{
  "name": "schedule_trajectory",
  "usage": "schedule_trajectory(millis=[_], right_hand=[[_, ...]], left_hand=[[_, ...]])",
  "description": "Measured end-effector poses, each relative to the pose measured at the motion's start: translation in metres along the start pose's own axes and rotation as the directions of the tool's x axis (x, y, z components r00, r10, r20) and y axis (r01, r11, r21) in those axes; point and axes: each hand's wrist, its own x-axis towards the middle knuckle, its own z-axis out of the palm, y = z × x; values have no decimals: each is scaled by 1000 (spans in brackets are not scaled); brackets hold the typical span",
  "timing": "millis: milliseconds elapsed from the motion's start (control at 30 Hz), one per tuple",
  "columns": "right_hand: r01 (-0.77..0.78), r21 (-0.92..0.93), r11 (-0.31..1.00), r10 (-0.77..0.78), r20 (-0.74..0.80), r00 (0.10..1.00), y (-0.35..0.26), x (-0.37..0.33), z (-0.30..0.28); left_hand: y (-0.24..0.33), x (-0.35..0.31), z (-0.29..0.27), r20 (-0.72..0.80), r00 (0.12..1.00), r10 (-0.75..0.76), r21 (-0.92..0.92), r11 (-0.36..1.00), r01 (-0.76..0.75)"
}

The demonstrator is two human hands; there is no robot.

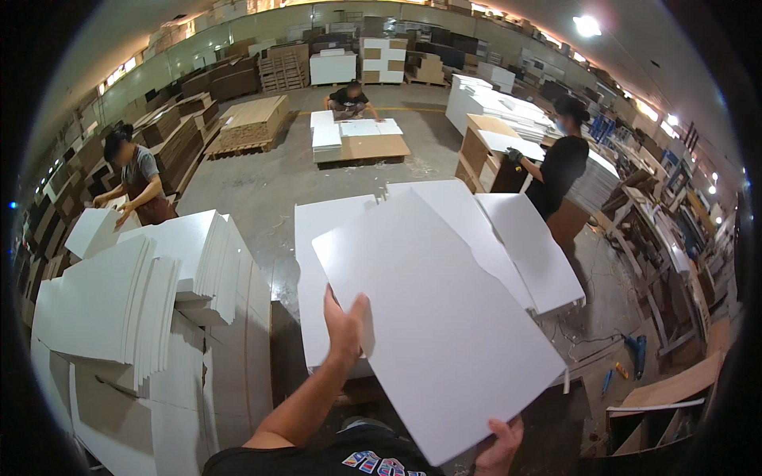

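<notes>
A large white panel (452, 333) lies slantwise before me, held in both hands. My left hand (346, 325) is closed on its left edge, the thumb by the face and part of the fingers hidden. At the near right edge, my right hand (500, 446) grips the same panel, its thumb on top and its other fingers partly hidden underneath. Below and beyond it are more white panels (313, 278), stacked in front of me, some with a wavy edge. Another white panel (533, 246) rests at the right of that stack.
Tall stacks of white boards (95, 301) stand close on my left. Co-workers handle boards at left, far middle and right. A blue power tool (637, 353) with a cord lies on the floor at right, near a wooden frame (675, 393). A pallet of brown boards (250, 123) stands farther back.
</notes>
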Motion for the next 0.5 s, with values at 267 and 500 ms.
schedule_trajectory(millis=[267, 500], right_hand=[[-343, -188, 920, 386, 291, 875, 54, 41, 145], [-460, -220, 860, 508, 290, 811, 99, 53, 186]], left_hand=[[20, 69, -77, 94, 995, -22, 49, 999, 17], [8, 146, -114, 106, 988, -112, 254, 964, 82]])
